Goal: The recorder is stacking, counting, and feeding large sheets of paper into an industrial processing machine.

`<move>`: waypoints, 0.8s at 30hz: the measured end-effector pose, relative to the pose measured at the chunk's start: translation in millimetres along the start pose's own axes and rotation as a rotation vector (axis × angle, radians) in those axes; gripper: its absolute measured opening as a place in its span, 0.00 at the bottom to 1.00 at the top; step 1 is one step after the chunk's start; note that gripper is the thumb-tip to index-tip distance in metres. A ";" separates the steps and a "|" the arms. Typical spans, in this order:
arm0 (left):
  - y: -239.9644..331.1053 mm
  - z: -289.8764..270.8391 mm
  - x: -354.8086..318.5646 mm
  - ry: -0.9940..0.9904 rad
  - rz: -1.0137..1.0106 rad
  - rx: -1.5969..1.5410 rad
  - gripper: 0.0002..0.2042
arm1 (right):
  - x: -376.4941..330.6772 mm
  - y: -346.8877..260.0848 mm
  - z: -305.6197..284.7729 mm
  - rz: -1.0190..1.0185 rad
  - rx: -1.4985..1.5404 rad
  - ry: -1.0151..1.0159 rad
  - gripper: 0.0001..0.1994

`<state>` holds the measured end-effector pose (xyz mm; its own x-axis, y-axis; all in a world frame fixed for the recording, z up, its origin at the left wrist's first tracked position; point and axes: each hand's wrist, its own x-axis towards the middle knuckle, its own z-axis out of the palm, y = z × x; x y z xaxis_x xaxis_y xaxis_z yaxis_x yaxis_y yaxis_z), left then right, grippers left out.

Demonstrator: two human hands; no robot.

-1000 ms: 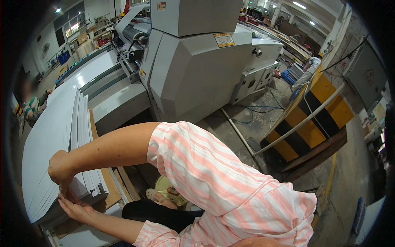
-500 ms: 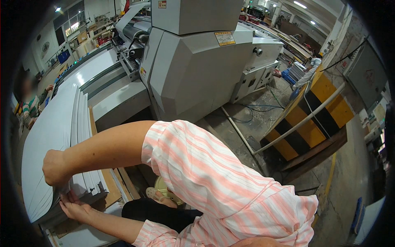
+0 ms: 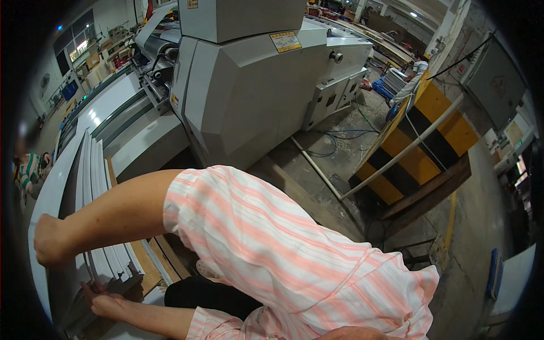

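Observation:
A tall pile of large white paper sheets [image 3: 102,184] lies at the left, with several layered edges showing. My right hand [image 3: 51,241] is closed like a fist on the near part of the upper sheets [image 3: 51,195], which bow away from the layers beside them and leave a dark gap. What its fingertips do is hidden behind the hand. Lower down, nearer my body, my left hand [image 3: 106,303] pinches the near corner of the sheets between thumb and fingers. The corner itself is partly in shadow.
A big grey machine [image 3: 249,96] with rollers [image 3: 161,51] stands beyond the pile. Wooden boards [image 3: 148,266] lie under it. A yellow-and-black striped block [image 3: 419,141] with a white pipe [image 3: 402,147] stands to the right. Another person [image 3: 31,170] is at the far left.
My right hand has moved left, drawing the upper sheets away so that a dark gap has opened beside them. My left hand stays near the corner. The whole view has shifted slightly.

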<state>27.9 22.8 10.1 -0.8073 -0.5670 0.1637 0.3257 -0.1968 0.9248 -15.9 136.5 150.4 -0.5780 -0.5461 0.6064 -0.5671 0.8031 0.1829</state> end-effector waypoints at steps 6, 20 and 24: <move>5.5 5.8 -10.9 -0.025 0.016 -0.151 0.17 | -46.3 -3.7 19.9 -0.009 0.221 -0.281 0.12; 5.8 5.4 -13.3 -0.046 0.043 -0.081 0.18 | -38.4 -9.0 -3.7 0.077 0.330 -0.548 0.19; 10.7 9.9 -20.1 -0.035 0.039 -0.070 0.18 | -35.6 -5.7 3.5 0.312 0.508 -0.596 0.20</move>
<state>42.8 40.0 20.1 -0.8097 -0.5473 0.2118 0.3895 -0.2312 0.8915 5.9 150.5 125.1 -0.8840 -0.4662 0.0351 -0.4430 0.8111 -0.3820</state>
